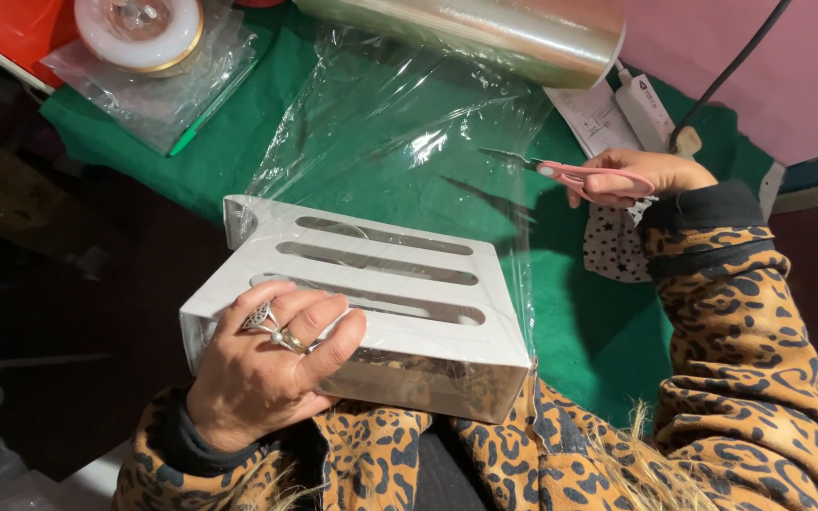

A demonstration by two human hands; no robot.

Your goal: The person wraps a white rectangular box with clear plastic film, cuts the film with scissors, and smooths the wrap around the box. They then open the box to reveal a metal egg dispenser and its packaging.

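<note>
The white slotted box (371,293) is pinned by the left hand (267,364); beyond its far right corner, pink scissors (575,172) are gripped in the right hand (641,175) at the clear film (409,132).

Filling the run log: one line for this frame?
left hand: holds white slotted box | right hand: pink scissors at clear film | surface: green cloth

Worn on the head, looking steeply down and a little forward over the wearer's own lap and forearms. Close in: left hand (267,364) and white slotted box (371,312) fill the lower middle, right hand (631,175) sits at upper right. Tilted somewhat, so the green table cover (239,142) runs slantwise across the top, with the film roll (485,28) cut by the upper edge. Only this single view, nothing shared with another.
</note>
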